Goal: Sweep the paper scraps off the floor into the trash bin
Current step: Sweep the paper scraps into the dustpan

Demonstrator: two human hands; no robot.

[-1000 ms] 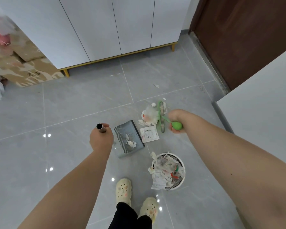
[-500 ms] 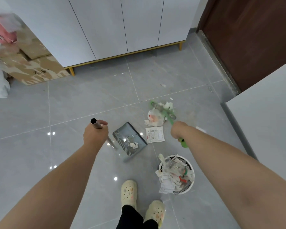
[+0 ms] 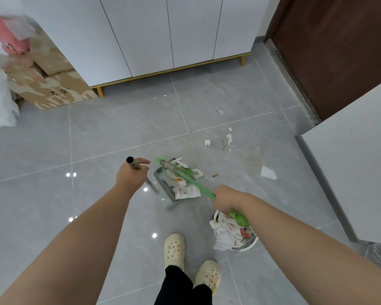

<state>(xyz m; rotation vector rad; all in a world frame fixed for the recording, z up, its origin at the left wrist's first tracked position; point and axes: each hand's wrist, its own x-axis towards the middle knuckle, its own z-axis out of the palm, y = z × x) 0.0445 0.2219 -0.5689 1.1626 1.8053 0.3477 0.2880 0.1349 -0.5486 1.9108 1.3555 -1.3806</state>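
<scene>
My left hand (image 3: 130, 176) grips the metal handle (image 3: 132, 162) of a grey dustpan (image 3: 165, 190) that sits on the floor. My right hand (image 3: 226, 199) grips the green broom (image 3: 190, 181), whose head lies across the pan's mouth on top of a heap of paper scraps (image 3: 186, 191). More paper scraps (image 3: 229, 137) lie on the tiles beyond, and a bigger white piece (image 3: 268, 172) lies to the right. The white trash bin (image 3: 248, 244), stuffed with crumpled paper, stands just under my right wrist.
My two feet in cream clogs (image 3: 174, 249) stand just left of the bin. White cabinets on gold legs (image 3: 163, 40) line the back, cardboard boxes (image 3: 53, 89) sit at left, a brown door (image 3: 339, 51) at right, and a white panel (image 3: 361, 161) juts in from the right.
The broom has dragged the heap of paper left and toward me, into the dustpan's mouth. My right hand came back toward the bin. A few scraps stay behind on the tiles.
</scene>
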